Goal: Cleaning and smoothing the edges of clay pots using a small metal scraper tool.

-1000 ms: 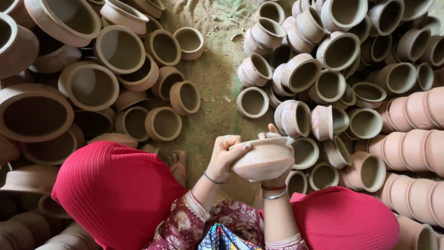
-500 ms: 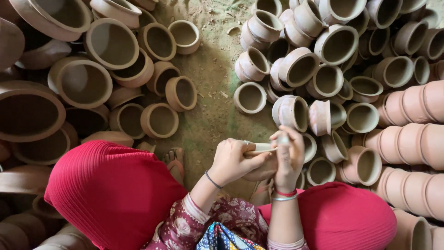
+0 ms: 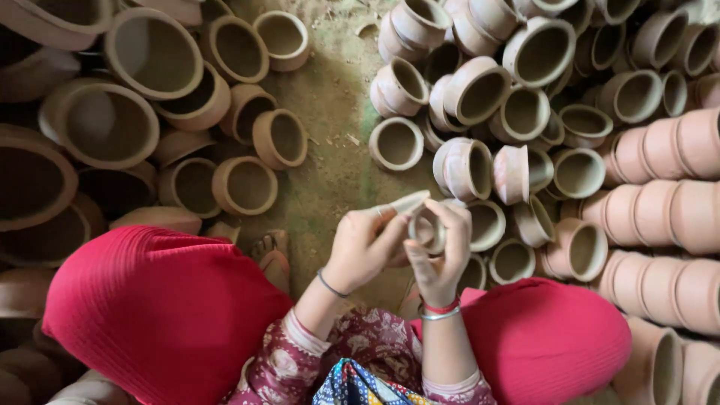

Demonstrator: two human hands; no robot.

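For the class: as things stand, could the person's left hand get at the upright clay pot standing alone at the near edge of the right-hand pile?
Probably yes. The pot stands just beyond the left hand, with only bare ground between them. But that hand already grips a pale flat tool against the small pot in the right hand.

Big wide-mouthed clay pots (image 3: 154, 52) are crowded on the left, and a heap of smaller clay pots (image 3: 480, 90) fills the far right, many tipped on their sides. Along the right edge there's a row of reddish pots (image 3: 667, 210) lying sideways, with a dirt floor strip (image 3: 334, 112) running between the piles. Red fabric (image 3: 161, 307) covers the knees at the near side.
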